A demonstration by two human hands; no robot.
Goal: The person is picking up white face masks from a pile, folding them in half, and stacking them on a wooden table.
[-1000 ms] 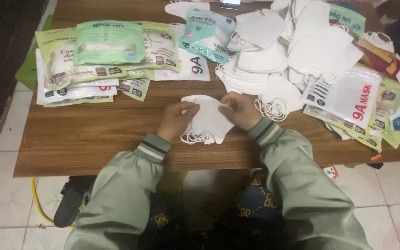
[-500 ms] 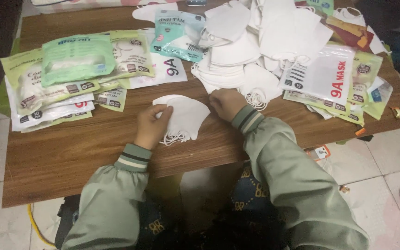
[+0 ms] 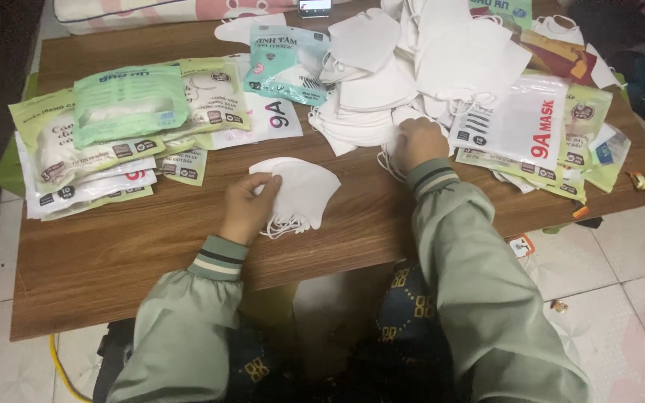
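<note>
A small stack of folded white face masks (image 3: 301, 192) lies on the brown wooden table (image 3: 113, 254) in front of me. My left hand (image 3: 248, 205) rests on its left edge, fingers on the top mask. My right hand (image 3: 421, 142) has reached to the big heap of loose white masks (image 3: 404, 67) at the back right and its fingers are closed on a mask at the heap's near edge.
Sealed green and white mask packets (image 3: 113, 127) are piled at the left. A teal packet (image 3: 289, 63) lies at the back centre. More packets (image 3: 539, 130) lie at the right edge. Tiled floor surrounds the table.
My right hand has left the small stack and moved right and back to the loose mask heap. The left hand stays on the stack.
</note>
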